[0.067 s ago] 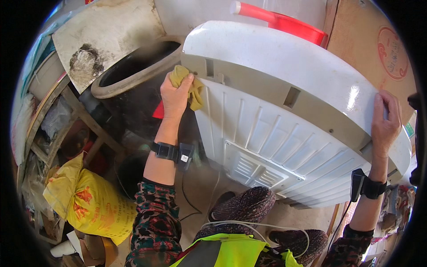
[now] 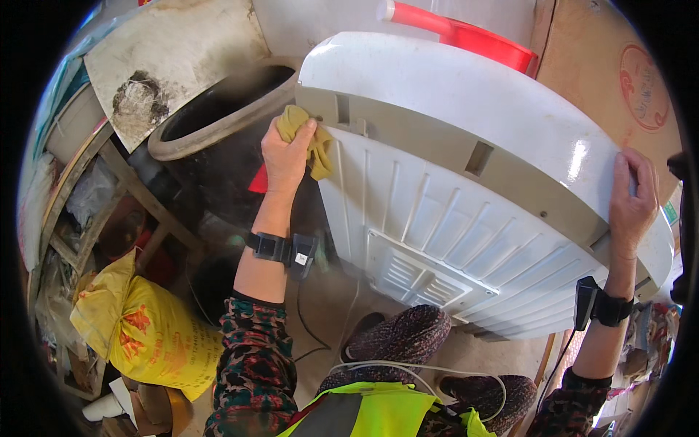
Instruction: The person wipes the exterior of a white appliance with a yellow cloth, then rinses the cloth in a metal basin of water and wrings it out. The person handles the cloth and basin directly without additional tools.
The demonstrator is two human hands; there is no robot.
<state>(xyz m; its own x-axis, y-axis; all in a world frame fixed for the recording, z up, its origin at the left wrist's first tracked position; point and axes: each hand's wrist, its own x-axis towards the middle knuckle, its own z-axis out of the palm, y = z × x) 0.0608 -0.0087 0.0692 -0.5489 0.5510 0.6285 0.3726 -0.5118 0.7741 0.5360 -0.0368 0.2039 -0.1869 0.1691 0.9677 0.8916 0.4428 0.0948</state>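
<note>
My left hand [image 2: 287, 153] is closed on a mustard-yellow cloth [image 2: 317, 156] at the left end of a large white appliance [image 2: 451, 73], beside its grey top strip [image 2: 429, 131]. My right hand [image 2: 633, 197] grips the appliance's curved edge at the right, fingers bent over it. The appliance's ribbed back panel [image 2: 444, 233] faces me, with a slotted vent plate [image 2: 419, 273] low on it. A red plastic long-handled scoop [image 2: 480, 44] lies behind the top edge. Dark bands with small devices are on both my wrists.
A dark jar [image 2: 226, 186] with a wide rim stands at the left. A wooden rack [image 2: 116, 175] with clutter and a yellow sack [image 2: 156, 335] are at lower left. A cardboard panel [image 2: 597, 73] rises at upper right. A cable [image 2: 317, 339] lies on the floor near my legs.
</note>
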